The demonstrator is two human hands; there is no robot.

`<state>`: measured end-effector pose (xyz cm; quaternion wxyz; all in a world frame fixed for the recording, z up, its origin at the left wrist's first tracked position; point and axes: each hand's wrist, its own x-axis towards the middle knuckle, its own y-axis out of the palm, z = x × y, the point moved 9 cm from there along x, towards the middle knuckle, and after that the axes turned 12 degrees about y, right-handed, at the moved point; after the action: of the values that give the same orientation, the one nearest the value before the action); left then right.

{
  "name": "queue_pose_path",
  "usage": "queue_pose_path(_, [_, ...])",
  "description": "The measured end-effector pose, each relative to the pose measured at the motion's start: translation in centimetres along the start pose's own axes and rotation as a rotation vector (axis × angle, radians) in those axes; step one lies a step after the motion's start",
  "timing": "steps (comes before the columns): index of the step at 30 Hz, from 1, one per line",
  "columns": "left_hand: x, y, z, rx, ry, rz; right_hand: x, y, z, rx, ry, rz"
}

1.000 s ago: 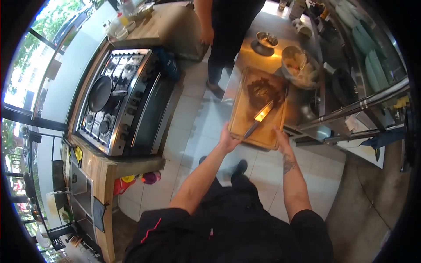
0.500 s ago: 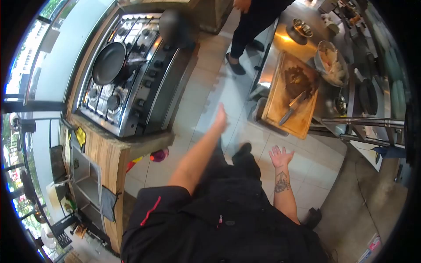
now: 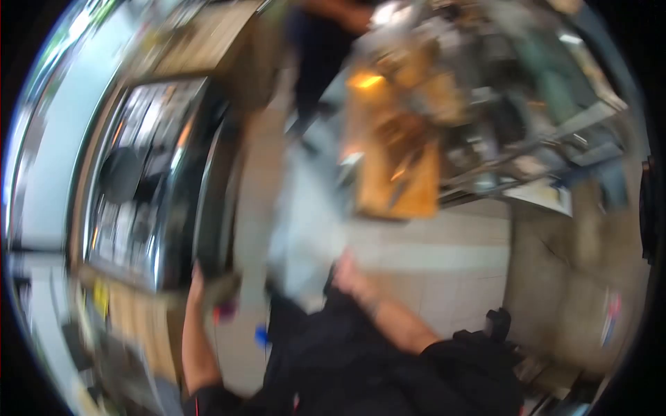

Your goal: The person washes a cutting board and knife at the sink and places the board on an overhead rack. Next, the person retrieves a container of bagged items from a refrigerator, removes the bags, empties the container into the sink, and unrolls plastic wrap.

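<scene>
Motion blur smears much of the head view. My left hand (image 3: 197, 279) is edge-on beside the front corner of the stove (image 3: 149, 201), its fingers pointing straight up and no object visible in it. Whether it touches the stove I cannot tell. My right hand (image 3: 349, 275) is in front of my body above the tiled floor, below the wooden cutting board (image 3: 399, 197) and apart from it. Its fingers are smeared, and no held object shows. A knife (image 3: 401, 187) lies on the board near a brown heap of food (image 3: 401, 132).
A dark frying pan (image 3: 121, 175) sits on the stove. Another person (image 3: 319, 62) stands at the far end of the metal worktable, an arm reaching over it. A wooden counter (image 3: 149, 333) adjoins the stove at the left. Light tiles (image 3: 451, 256) cover the floor.
The view has swung, and the stove and worktable appear further left. My left hand has moved down-left to the stove corner; my right hand has swung inward across my front. The other person's arm now reaches over the worktable.
</scene>
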<state>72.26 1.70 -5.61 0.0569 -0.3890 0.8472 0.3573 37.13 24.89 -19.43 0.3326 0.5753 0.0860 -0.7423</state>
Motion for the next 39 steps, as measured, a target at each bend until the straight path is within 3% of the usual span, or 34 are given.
queue_pose_path(1, [-1.5, -1.0, 0.0, -0.188, -0.068, 0.114, -0.7, 1.1, -0.2, 0.04, 0.065, -0.018])
queue_pose_path(2, [-0.8, -17.5, 2.8, 0.354, -0.044, -0.154, -1.7, 1.6, -0.8, 0.085, 0.119, -0.024])
queue_pose_path(3, [0.1, -26.0, 4.9, 0.5, -0.003, -0.267, -3.1, 2.5, -1.9, 0.11, 0.149, -0.032])
queue_pose_path(4, [-0.9, -28.8, 5.3, 0.586, -0.135, -0.517, -1.2, 1.8, -3.1, 0.173, 0.156, -0.028])
queue_pose_path(6, [-1.9, -31.6, 5.5, 0.719, -0.252, -0.669, -5.6, 4.4, -4.2, 0.232, 0.138, -0.021])
queue_pose_path(9, [-2.4, -30.0, 5.3, 0.773, -0.253, -0.582, -6.5, 5.3, -6.4, 0.25, 0.134, -0.074])
queue_pose_path(20, [-5.2, -14.0, -2.8, 1.048, -0.067, -0.11, -7.2, 6.6, -11.8, 0.162, -0.013, -0.202])
queue_pose_path(22, [-7.4, -7.8, -6.8, 1.092, 0.065, -0.106, -4.2, 4.7, -11.4, -0.555, -0.273, -0.363])
queue_pose_path(23, [-8.7, -4.2, -9.0, 1.114, 0.139, -0.105, -6.5, 5.6, -10.4, -0.753, -0.394, -0.494])
queue_pose_path(24, [-9.8, -1.9, -10.8, 1.154, 0.269, -0.103, -7.3, 5.8, -10.1, -0.754, -0.404, -0.49])
queue_pose_path(26, [-9.1, -3.2, -9.3, 1.317, 0.37, -0.079, -10.3, 9.6, -8.1, -1.389, -0.782, -0.565])
queue_pose_path(27, [-8.8, -1.7, -9.2, 1.212, 0.447, -0.091, -11.2, 10.0, -7.2, -1.389, -0.785, -0.555])
queue_pose_path(29, [-8.0, 3.4, -8.7, 1.06, 0.513, -0.039, -16.2, 13.3, -2.5, -1.299, -1.274, -0.477])
queue_pose_path(30, [-6.5, 8.1, -8.8, 1.02, 0.502, 0.027, -20.6, 15.0, 1.7, -1.148, -1.01, -0.369])
queue_pose_path(31, [-5.5, 13.1, -9.5, 1.103, 0.544, 0.053, -26.6, 16.8, 5.1, -1.109, -1.418, -0.452])
queue_pose_path(33, [-4.0, 23.4, -11.2, 1.039, 0.714, 0.181, -38.9, 19.4, 12.1, -1.111, -1.701, -0.619])
queue_pose_path(35, [-3.0, 30.4, -11.8, 1.005, 0.758, 0.235, -48.7, 19.7, 16.7, -1.172, -2.03, -0.77])
queue_pose_path(38, [-1.9, 36.0, -10.9, 0.97, 0.88, 0.304, -58.5, 18.0, 23.3, -1.019, -2.182, -0.924])
queue_pose_path(39, [-0.6, 35.8, -8.9, 1.084, 0.842, 0.336, -60.4, 17.4, 25.0, -1.018, -2.211, -0.923])
